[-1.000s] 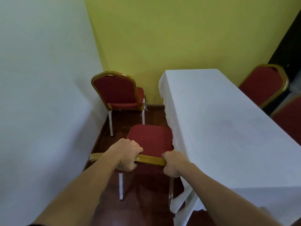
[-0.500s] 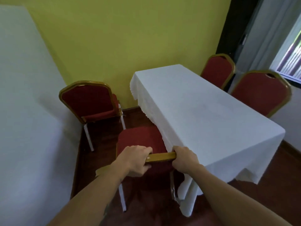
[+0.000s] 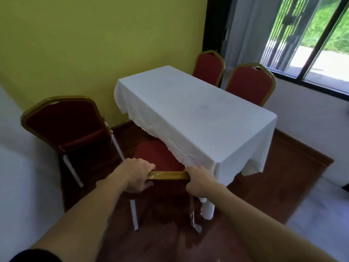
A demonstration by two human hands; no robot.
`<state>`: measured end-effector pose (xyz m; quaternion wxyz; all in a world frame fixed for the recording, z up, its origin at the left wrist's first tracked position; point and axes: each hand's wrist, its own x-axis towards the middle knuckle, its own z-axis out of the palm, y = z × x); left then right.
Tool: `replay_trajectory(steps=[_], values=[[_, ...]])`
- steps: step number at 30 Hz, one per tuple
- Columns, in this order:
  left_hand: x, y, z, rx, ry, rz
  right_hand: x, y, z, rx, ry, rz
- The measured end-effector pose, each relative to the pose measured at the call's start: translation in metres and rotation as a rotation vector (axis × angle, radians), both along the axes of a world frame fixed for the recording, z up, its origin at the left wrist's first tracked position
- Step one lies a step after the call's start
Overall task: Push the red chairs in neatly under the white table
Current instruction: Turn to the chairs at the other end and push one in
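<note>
Since the earlier frame the near chair has slid further in, its seat now partly under the cloth along the table's near long edge. Left hand and right hand are both closed around its gold top rail, one at each end. A second chair stands left of it, clear of the table; two more line the far edge.
</note>
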<state>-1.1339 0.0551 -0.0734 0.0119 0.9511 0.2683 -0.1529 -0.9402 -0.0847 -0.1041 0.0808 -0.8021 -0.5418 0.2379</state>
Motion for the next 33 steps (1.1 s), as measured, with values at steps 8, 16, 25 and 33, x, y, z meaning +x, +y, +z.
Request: replay_trajectory(steps=[8,16,25,33], values=[[-0.074,0.038,0.015,-0.322,-0.108,0.732,-0.065,0.028,-0.007,-0.023,-0.156,0.215],[-0.041,0.007,-0.025,-1.077,-0.992,1.604,-0.072,0.039,-0.012,-0.075,-0.131,0.153],[-0.026,-0.001,-0.030,-0.896,-1.300,1.654,-0.087,0.038,-0.003,-0.066,-0.204,0.199],[-0.058,0.044,-0.047,-0.872,-1.241,1.553,-0.125,0.047,-0.006,-0.061,-0.255,0.254]])
